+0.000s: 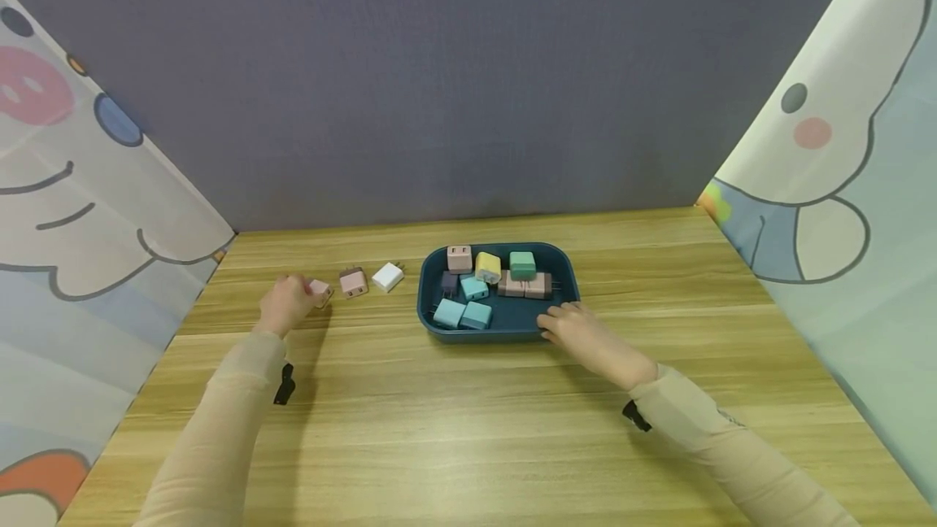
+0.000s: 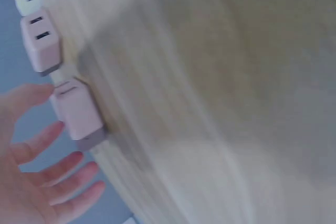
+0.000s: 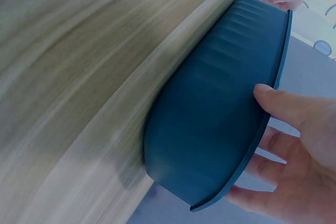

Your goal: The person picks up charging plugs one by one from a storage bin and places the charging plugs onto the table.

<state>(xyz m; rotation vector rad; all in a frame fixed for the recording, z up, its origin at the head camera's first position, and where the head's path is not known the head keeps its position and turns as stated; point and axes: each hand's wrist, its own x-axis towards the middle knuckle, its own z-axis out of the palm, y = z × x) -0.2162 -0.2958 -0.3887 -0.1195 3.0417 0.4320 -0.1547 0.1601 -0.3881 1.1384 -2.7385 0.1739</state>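
Note:
On the left of the table my left hand [image 1: 284, 305] pinches a pink USB wall charger [image 1: 320, 292] between thumb and index finger. The left wrist view shows this pink charger [image 2: 80, 109] low on the wood, the other fingers spread loosely beside it. To its right lie a pink charger with a brown end [image 1: 354, 282] and a white charger [image 1: 388, 276]. My right hand [image 1: 586, 334] grips the near right rim of a dark blue bin [image 1: 505, 336]. In the right wrist view, the thumb presses the bin's outer wall [image 3: 210, 103] and the fingers reach behind the rim.
Inside the bin sit several more chargers: light blue ones [image 1: 449, 313], a yellow one [image 1: 488, 267], a green one [image 1: 523, 264], pink ones [image 1: 459, 258] and a dark purple one [image 1: 450, 283]. A grey panel [image 1: 468, 88] stands behind the wooden table [image 1: 439, 421]. Cartoon-printed sheets flank both sides.

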